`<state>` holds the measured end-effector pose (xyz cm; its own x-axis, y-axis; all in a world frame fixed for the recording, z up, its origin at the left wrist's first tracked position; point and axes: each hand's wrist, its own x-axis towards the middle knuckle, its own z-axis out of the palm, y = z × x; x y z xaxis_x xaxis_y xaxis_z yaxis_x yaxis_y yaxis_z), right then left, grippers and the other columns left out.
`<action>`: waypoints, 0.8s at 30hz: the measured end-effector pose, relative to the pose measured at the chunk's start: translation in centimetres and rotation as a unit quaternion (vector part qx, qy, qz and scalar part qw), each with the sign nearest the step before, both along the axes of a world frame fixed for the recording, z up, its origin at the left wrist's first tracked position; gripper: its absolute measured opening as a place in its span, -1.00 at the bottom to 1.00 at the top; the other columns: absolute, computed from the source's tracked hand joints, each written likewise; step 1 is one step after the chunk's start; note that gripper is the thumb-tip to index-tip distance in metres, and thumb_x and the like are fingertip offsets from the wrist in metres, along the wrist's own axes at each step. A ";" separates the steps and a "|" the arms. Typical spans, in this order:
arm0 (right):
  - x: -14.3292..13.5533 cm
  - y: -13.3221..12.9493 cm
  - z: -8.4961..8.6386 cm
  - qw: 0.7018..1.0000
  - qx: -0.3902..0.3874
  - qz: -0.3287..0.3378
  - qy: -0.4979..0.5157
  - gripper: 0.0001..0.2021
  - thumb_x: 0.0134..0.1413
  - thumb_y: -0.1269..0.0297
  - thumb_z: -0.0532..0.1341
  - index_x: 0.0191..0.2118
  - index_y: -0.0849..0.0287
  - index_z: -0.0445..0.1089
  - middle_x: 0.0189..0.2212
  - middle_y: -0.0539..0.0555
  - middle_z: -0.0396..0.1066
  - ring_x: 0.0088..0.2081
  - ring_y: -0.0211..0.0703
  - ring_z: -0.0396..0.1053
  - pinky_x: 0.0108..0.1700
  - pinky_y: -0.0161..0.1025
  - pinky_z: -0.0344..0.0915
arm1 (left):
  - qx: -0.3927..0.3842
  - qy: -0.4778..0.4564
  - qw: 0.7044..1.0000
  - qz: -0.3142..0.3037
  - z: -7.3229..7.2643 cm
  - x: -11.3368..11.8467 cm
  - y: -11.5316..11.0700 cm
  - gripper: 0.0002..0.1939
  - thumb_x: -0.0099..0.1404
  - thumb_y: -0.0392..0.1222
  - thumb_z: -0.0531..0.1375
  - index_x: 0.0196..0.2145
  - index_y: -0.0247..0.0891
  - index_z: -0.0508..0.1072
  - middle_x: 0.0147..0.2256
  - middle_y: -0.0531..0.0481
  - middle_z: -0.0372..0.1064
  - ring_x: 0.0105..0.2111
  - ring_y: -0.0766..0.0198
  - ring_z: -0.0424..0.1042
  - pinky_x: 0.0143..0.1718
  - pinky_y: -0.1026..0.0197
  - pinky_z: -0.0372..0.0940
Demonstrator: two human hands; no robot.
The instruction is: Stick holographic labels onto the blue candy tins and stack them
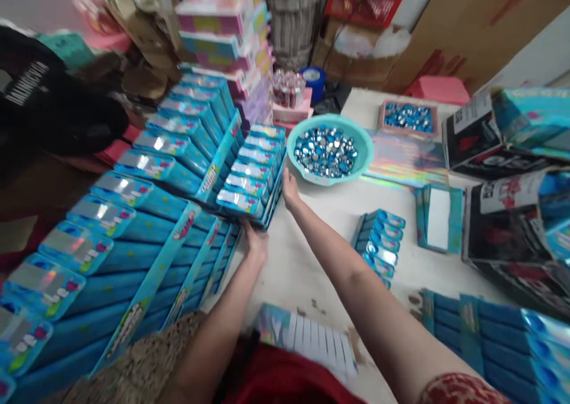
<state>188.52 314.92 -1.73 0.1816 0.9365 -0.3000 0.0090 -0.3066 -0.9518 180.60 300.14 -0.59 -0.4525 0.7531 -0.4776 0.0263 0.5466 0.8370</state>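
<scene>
The left hand (255, 237) is supporting a display tray (276, 195) of slim blue boxes (240, 201) beside the gem-filled basin (369, 154), its finger spread hidden; the right hand (290, 191) is bracing the side, fingers open. Steadying seems to be calling for even pressure.

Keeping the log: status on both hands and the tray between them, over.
Left hand at near end of tray; right hand against its side; bowl close by.

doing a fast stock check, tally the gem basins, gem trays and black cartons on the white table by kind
Teal gem basin: 1
Pink gem tray: 1
Black open-topped cartons: 2
Total: 4
</scene>
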 end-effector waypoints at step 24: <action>8.7 -35.1 -5.3 0.790 0.129 0.356 -0.482 -0.72 0.20 0.14 0.07 -0.04 0.03 0.39 -0.23 0.14 0.42 -0.21 -0.02 0.25 -0.23 -0.10 0.09 | -0.164 0.244 0.740 -0.605 -3.8 0.5 -13.9 -0.81 0.18 -0.19 0.10 -0.31 -0.16 0.51 -0.28 0.03 0.50 -0.24 0.24 0.41 -0.30 0.29 0.17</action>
<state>197.22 279.78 -7.08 -0.3922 0.9112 -0.1259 0.8506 0.3072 -0.4268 181.11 286.22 -4.38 0.2781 0.6281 -0.7268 0.9184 0.0479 0.3928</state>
